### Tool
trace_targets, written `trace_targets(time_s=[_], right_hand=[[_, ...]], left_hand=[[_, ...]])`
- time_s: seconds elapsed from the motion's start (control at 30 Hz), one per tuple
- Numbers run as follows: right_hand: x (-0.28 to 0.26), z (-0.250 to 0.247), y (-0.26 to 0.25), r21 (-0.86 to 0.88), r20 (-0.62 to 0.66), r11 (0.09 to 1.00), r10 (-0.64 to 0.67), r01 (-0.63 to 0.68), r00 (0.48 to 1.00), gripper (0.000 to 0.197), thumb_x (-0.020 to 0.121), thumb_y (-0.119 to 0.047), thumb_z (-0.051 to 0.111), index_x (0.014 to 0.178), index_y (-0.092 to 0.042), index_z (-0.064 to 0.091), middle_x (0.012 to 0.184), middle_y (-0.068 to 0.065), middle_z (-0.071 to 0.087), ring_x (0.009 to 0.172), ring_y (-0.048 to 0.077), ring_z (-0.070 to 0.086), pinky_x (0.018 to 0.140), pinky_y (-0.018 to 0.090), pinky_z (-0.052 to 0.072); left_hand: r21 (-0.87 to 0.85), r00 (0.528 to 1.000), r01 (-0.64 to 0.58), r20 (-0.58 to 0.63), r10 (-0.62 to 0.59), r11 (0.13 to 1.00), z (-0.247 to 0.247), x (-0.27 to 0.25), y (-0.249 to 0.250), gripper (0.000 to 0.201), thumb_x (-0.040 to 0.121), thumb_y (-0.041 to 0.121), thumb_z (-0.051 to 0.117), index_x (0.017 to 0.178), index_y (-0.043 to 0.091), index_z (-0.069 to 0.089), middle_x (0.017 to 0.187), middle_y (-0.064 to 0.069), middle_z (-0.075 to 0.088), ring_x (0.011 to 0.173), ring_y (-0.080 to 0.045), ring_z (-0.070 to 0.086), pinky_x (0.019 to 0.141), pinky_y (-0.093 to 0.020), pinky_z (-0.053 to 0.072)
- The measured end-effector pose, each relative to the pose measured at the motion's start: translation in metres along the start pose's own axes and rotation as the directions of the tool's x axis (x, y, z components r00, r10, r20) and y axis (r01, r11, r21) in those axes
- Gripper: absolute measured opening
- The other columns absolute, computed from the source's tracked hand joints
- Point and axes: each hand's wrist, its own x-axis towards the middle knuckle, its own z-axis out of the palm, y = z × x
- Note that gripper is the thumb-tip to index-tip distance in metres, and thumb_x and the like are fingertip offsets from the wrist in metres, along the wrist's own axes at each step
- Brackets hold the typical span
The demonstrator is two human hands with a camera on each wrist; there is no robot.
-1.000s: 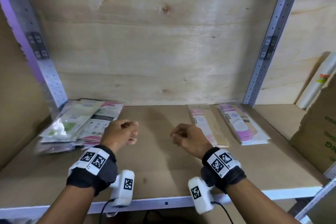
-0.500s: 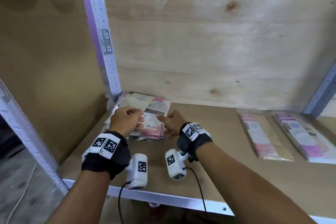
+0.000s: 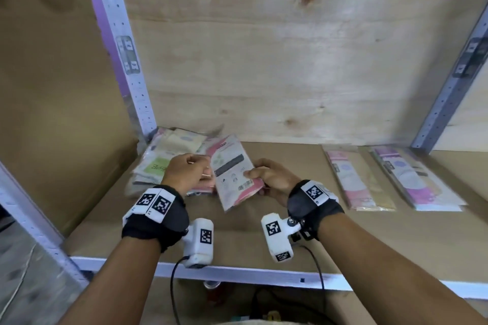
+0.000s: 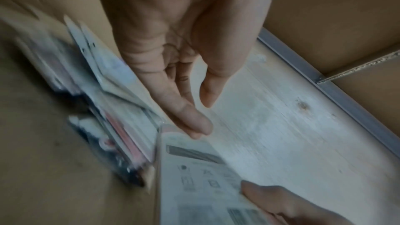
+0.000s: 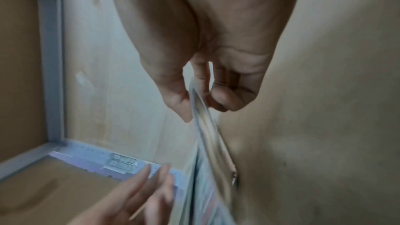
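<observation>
packet (image 3: 233, 174) lifted off pile (image 3: 158, 163), in right hand (image 3: 272, 174)

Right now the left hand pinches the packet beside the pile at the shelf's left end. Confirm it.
Not the left: the right hand pinches the packet beside the pile at the shelf's left end, as the right wrist view shows. The left hand, fingers straight, only touches its edge.

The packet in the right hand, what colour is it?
The packet is white with a dark bar and pink edge; clearest in the head view.
</observation>
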Motion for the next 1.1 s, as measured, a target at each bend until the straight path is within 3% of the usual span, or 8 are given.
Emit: trace_targets(time_s=[0.17,0.3,0.47,0.6,0.7,0.77,0.97,1.1], right_hand=[[-0.052,-0.044,0.000,-0.138,-0.113,0.978,-0.174,0.158,0.978,0.020,0.085,-0.003,0.069,0.103,-0.005,0.062,0.085,0.010,0.064,0.073,0.024,0.063,0.063,0.033,0.050],[-0.084,-0.069,0.004,-0.322,-0.097,0.896,-0.353,0.307,0.930,0.019,0.081,-0.004,0.075,0.097,-0.011,0.067,0.076,0.004,0.054,0.069,0.014,0.055,0.057,0.027,0.051],[-0.097,-0.076,0.003,-0.552,0.004,0.739,-0.461,0.387,0.887,0.036,0.074,-0.001,0.078,0.104,-0.020,0.069,0.089,0.003,0.051,0.075,0.014,0.049,0.071,0.021,0.045],[-0.102,-0.084,0.006,-0.601,0.043,0.727,-0.386,0.332,0.922,0.039,0.072,-0.023,0.084,0.107,-0.025,0.067,0.105,0.003,0.053,0.092,0.015,0.055,0.073,0.023,0.048],[-0.099,-0.097,0.007,-0.649,-0.078,0.716,-0.399,0.257,0.914,0.035,0.083,-0.039,0.074,0.113,-0.027,0.062,0.116,0.000,0.054,0.104,0.013,0.055,0.084,0.020,0.043],[-0.094,-0.105,0.007,-0.675,-0.207,0.718,-0.402,0.167,0.892,0.031,0.095,-0.036,0.058,0.122,-0.022,0.056,0.117,0.000,0.056,0.107,0.017,0.057,0.085,0.024,0.043],[-0.085,-0.114,0.020,-0.650,-0.263,0.758,-0.163,-0.049,0.951,0.042,0.099,-0.054,0.037,0.117,-0.019,0.054,0.108,0.002,0.066,0.088,0.021,0.063,0.071,0.029,0.048],[-0.087,-0.120,0.020,-0.680,-0.282,0.733,-0.232,-0.023,0.931,0.035,0.099,-0.051,0.039,0.106,-0.021,0.055,0.095,-0.003,0.064,0.083,0.018,0.062,0.062,0.025,0.043]], left_hand=[[-0.157,0.951,0.078,0.308,-0.026,0.985,0.043,-0.022,0.007,0.043,0.086,0.047,0.069,0.119,0.021,0.061,0.117,-0.016,0.062,0.099,-0.026,0.072,0.068,-0.025,0.061],[-0.297,0.888,0.143,0.460,0.010,0.944,0.071,-0.027,0.006,0.079,0.069,0.058,0.080,0.133,0.022,0.050,0.124,-0.024,0.060,0.103,-0.032,0.071,0.077,-0.034,0.061],[-0.381,0.863,0.171,0.503,0.048,0.908,0.087,-0.027,0.005,0.071,0.071,0.054,0.082,0.128,0.021,0.055,0.114,-0.027,0.069,0.108,-0.035,0.069,0.078,-0.037,0.060],[-0.359,0.903,0.041,0.413,0.120,0.933,0.097,-0.029,-0.002,0.048,0.091,0.030,0.068,0.128,0.004,0.051,0.115,-0.023,0.070,0.102,-0.034,0.071,0.072,-0.034,0.061],[-0.323,0.925,0.032,0.367,0.094,0.946,0.106,-0.036,-0.007,0.015,0.096,0.012,0.060,0.109,0.006,0.057,0.104,-0.022,0.073,0.089,-0.030,0.073,0.065,-0.033,0.062],[-0.319,0.910,0.041,0.404,0.097,0.947,0.112,-0.041,-0.008,0.012,0.096,0.010,0.059,0.107,0.005,0.058,0.097,-0.018,0.075,0.086,-0.027,0.075,0.064,-0.032,0.061],[-0.312,0.863,0.064,0.494,0.104,0.948,0.127,-0.050,-0.015,0.016,0.095,0.013,0.062,0.108,0.004,0.062,0.104,-0.018,0.074,0.091,-0.026,0.074,0.067,-0.030,0.060],[-0.326,0.945,-0.022,0.302,0.126,0.945,0.117,-0.038,-0.014,0.031,0.091,0.017,0.067,0.119,0.004,0.063,0.109,-0.015,0.074,0.093,-0.020,0.073,0.073,-0.027,0.060]])
